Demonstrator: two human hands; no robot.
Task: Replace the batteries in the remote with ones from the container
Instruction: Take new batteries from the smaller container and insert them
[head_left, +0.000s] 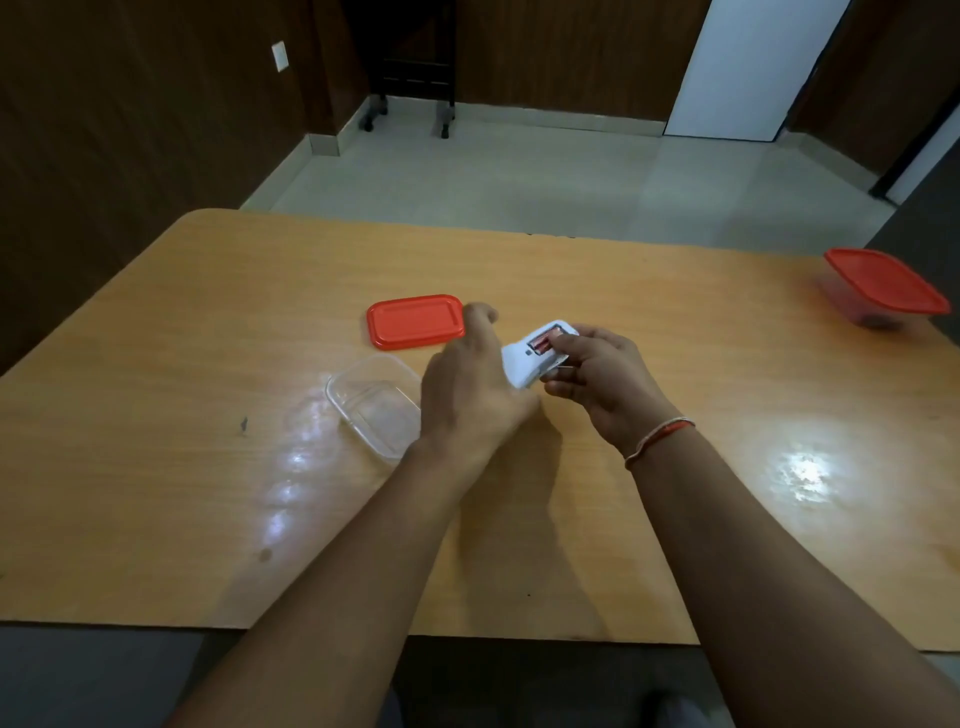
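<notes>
My right hand (597, 374) grips a white remote (524, 366), held back side up just above the table. Its battery bay is uncovered and red batteries (543, 343) lie inside, with my right thumb resting by them. My left hand (467, 389) is beside the remote's left end, fingers curled; whether it touches the remote or holds anything is hidden. A clear plastic container (371, 402) stands open to the left of that hand, and I can make out nothing in it. Its red lid (413, 321) lies flat just behind it.
A second container with a red lid (883, 286) sits at the far right of the wooden table (727, 415). The table's near edge runs along the bottom. Beyond the far edge is tiled floor with a wheeled stand.
</notes>
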